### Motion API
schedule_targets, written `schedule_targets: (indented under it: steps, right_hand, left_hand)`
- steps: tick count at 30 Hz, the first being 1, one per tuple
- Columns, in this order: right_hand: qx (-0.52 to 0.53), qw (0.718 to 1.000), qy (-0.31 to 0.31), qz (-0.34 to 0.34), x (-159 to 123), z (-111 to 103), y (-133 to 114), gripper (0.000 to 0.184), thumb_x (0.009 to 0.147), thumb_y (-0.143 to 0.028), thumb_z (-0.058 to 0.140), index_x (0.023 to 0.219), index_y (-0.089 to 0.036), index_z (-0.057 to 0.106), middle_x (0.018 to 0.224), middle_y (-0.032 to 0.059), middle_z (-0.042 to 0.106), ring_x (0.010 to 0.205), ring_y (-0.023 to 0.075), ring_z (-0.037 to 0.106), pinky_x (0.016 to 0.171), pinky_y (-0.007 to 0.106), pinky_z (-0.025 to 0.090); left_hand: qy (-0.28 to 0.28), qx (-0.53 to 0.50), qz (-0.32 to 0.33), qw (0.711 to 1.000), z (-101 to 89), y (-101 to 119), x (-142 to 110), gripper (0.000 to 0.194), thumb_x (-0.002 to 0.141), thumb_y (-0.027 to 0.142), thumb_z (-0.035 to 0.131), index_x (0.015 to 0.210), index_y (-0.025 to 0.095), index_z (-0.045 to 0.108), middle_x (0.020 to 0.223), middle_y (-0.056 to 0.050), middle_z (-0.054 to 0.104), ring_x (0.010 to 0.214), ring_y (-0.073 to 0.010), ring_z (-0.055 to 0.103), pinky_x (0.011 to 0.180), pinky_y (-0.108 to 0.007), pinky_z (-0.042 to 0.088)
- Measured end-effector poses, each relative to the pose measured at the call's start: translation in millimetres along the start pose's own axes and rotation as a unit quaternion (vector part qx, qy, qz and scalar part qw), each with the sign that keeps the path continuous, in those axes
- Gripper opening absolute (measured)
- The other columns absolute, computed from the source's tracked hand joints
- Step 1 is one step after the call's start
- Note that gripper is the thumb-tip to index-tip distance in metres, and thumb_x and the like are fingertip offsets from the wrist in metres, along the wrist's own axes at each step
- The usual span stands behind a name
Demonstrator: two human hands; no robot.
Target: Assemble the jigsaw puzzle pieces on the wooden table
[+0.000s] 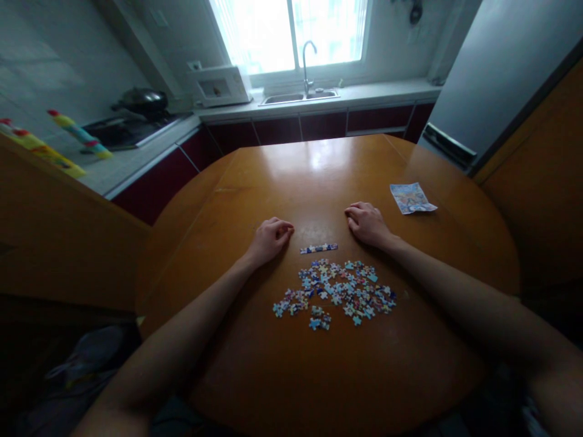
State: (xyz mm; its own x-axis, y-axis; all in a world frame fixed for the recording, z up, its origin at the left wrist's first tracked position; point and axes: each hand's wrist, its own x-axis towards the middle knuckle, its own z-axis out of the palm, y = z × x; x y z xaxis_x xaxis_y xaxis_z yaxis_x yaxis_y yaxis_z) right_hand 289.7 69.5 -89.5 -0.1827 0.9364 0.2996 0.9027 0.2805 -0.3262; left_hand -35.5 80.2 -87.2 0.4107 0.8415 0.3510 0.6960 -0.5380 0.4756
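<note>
My left hand rests on the table, its fingers curled in and closed, with nothing visible in them. To its right lies a short joined strip of jigsaw puzzle pieces, mostly blue and white. My right hand lies on the table beyond the strip's right end, fingers bent and held together, also with nothing visible in them. Neither hand touches the strip. Closer to me is a spread of many loose puzzle pieces in light blue, white, pink and dark blue. A small cluster of pieces sits at its near edge.
The wooden table has rounded ends. A creased printed picture sheet lies beyond my right hand. Behind are a sink, a microwave and a pan on a stove. A fridge stands at the right.
</note>
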Motion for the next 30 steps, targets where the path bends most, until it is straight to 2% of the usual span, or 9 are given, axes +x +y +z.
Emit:
schedule_targets:
  steps: [8, 13, 17, 23, 26, 30]
  right_hand:
    - [-0.006, 1.0, 0.001, -0.001, 0.1, -0.4, -0.9, 0.028, 0.094, -0.026, 0.053, 0.112, -0.021, 0.073, 0.128, 0.0111, 0.066, 0.118, 0.0304, 0.056, 0.099, 0.043, 0.043]
    - [-0.005, 1.0, 0.003, -0.001, 0.1, 0.9, 0.6, 0.029, 0.094, -0.026, 0.053, 0.114, -0.021, 0.073, 0.128, 0.0112, 0.067, 0.118, 0.0308, 0.056, 0.1, 0.044, 0.043]
    - [-0.004, 1.0, 0.003, -0.001, 0.2, 1.3, 0.9, 0.029, 0.093, -0.027, 0.053, 0.114, -0.021, 0.073, 0.128, 0.0119, 0.066, 0.118, 0.0312, 0.056, 0.099, 0.045, 0.043]
    - [-0.003, 1.0, 0.005, 0.001, 0.6, 4.1, 3.2, 0.028, 0.094, -0.029, 0.052, 0.112, -0.022, 0.073, 0.128, 0.0115, 0.066, 0.118, 0.0306, 0.056, 0.099, 0.045, 0.044]
    - [0.0, 1.0, 0.005, -0.002, 0.8, 4.2, 3.8, 0.029, 0.093, -0.028, 0.053, 0.112, -0.021, 0.073, 0.126, 0.0112, 0.067, 0.117, 0.0307, 0.056, 0.099, 0.045, 0.044]
    - [0.004, 1.0, 0.002, -0.003, 0.5, 2.4, 2.8, 0.03, 0.093, -0.028, 0.052, 0.113, -0.021, 0.073, 0.128, 0.012, 0.066, 0.117, 0.0309, 0.056, 0.099, 0.045, 0.043]
  left_hand:
    - [-0.05, -0.053, 0.013, 0.997, -5.3, 34.5, -10.0, 0.015, 0.092, 0.028, 0.065, 0.098, 0.017, 0.075, 0.087, -0.006, 0.065, 0.076, -0.0161, 0.059, 0.071, -0.029, 0.048]
    - [-0.049, -0.072, 0.026, 0.996, -7.2, 41.8, -12.2, 0.012, 0.09, 0.023, 0.066, 0.091, 0.017, 0.076, 0.084, -0.006, 0.067, 0.072, -0.0148, 0.059, 0.066, -0.027, 0.048]
    - [-0.046, -0.075, 0.07, 0.994, -7.3, 49.8, -14.1, 0.015, 0.094, 0.024, 0.063, 0.09, 0.019, 0.076, 0.086, -0.007, 0.068, 0.079, -0.0169, 0.061, 0.072, -0.03, 0.05]
    - [-0.078, -0.067, 0.112, 0.988, -11.4, 56.7, -16.8, 0.015, 0.094, 0.024, 0.063, 0.09, 0.02, 0.077, 0.086, -0.006, 0.069, 0.082, -0.017, 0.062, 0.075, -0.03, 0.05]
    - [-0.115, -0.061, 0.132, 0.983, -21.1, 57.2, -16.3, 0.017, 0.096, 0.025, 0.062, 0.091, 0.021, 0.077, 0.086, -0.005, 0.068, 0.079, -0.0153, 0.061, 0.073, -0.028, 0.049]
    - [-0.215, -0.044, 0.17, 0.961, -37.9, 59.0, -15.4, 0.017, 0.096, 0.025, 0.062, 0.089, 0.021, 0.077, 0.086, -0.004, 0.067, 0.076, -0.0129, 0.06, 0.072, -0.025, 0.047]
